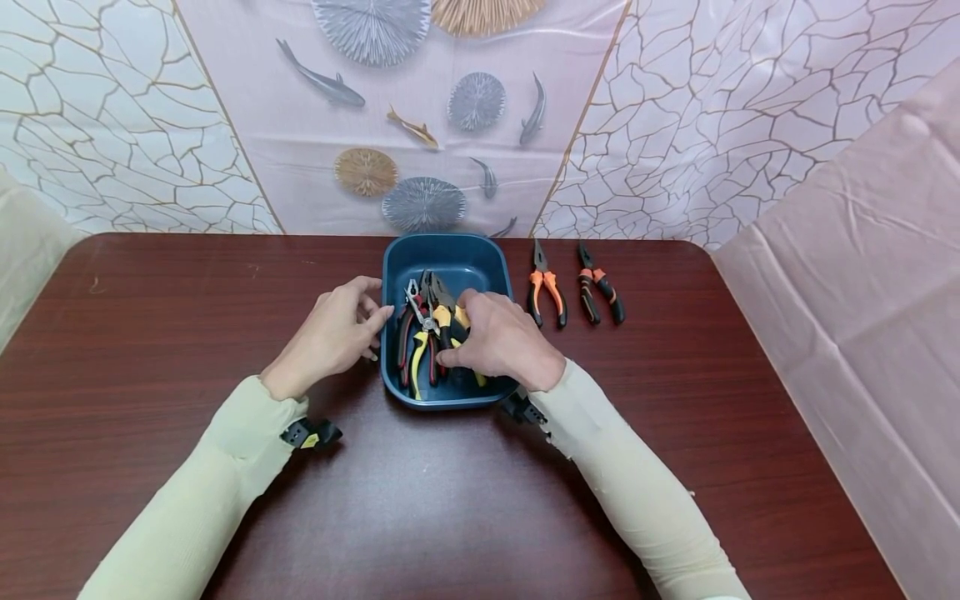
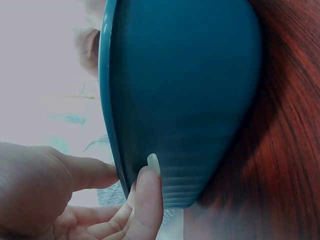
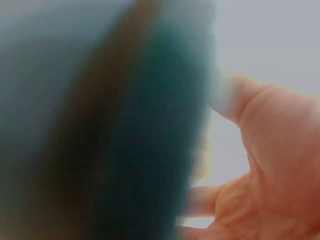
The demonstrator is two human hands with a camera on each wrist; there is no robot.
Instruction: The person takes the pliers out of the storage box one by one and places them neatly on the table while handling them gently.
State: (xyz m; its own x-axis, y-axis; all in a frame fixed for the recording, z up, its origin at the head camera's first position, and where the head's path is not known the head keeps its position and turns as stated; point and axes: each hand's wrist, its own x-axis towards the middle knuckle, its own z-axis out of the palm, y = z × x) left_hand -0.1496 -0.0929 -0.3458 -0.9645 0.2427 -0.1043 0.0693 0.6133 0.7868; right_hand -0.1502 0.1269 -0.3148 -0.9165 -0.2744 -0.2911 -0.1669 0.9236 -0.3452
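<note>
A dark blue plastic tub holds several pliers, some with red-and-black handles, some with yellow ones. At its left side my left hand pinches the rim, with a finger against the outer wall in the left wrist view. My right hand reaches over the right rim and grips pliers with yellow-and-black handles, thumb and fingers on either side. The hand hides part of those handles. In the right wrist view the blurred tub wall covers the fingertips.
To the right of the tub, two pliers lie on the brown table: one with orange-and-black handles, the other with darker red-orange-and-black handles. A patterned cloth hangs behind the table's far edge.
</note>
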